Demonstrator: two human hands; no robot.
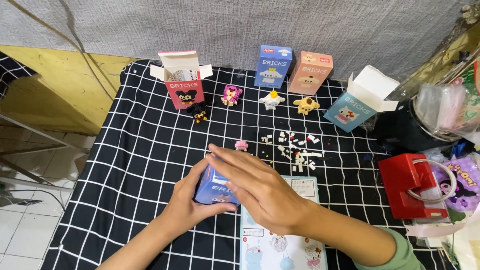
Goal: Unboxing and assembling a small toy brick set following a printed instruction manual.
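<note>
The desk [140, 165], under a black grid cloth, carried a small blue box [211, 186] near its front centre. The right hand [260, 192] lay flat over the box, fingers extended; the left hand [187, 205] cupped its side, grip closed on it.

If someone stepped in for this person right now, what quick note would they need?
Left hand grips the side of a small blue box; right hand lies flat over its top. The box stands on the black checked cloth, beside an instruction sheet. Loose white bricks lie behind. Four small figures stand built by the boxes at the back; the pink piece sits alone.
</note>
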